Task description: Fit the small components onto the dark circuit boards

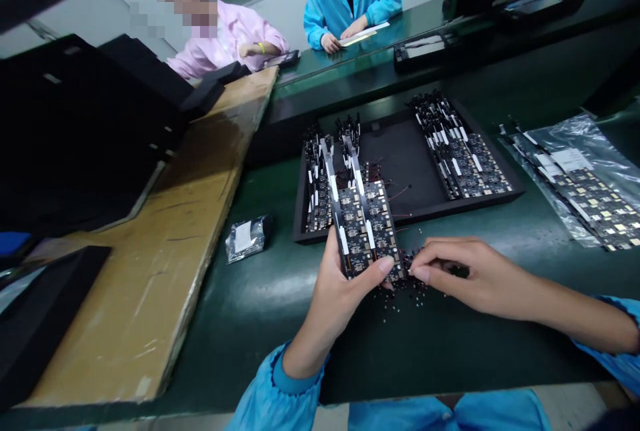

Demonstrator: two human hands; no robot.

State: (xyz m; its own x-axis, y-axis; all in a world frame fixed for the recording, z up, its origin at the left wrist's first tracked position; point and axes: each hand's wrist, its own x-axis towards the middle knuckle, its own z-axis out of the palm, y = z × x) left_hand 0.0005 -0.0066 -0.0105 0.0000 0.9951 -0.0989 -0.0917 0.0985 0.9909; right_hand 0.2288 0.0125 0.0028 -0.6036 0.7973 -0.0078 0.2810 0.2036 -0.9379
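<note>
My left hand point(345, 277) grips a black circuit board panel point(367, 221) by its near end, thumb on top. Two flat ribbon-like strips with white labels run up from the panel over the edge of a black tray point(407, 214). Beside the panel's right corner, my right hand point(457, 274) has its thumb and forefinger pinched together; whatever is between the fingertips is too small to make out. Under and around those fingertips lies a scatter of tiny dark and light parts point(417, 291) on the green table.
More board panels point(480, 164) stand in the tray's right side, others at its left. A clear plastic bag point(575, 151) with boards lies at right, a small silvery packet point(247, 237) at left. A cardboard sheet point(165, 271) bears black foam trays. Two people sit opposite.
</note>
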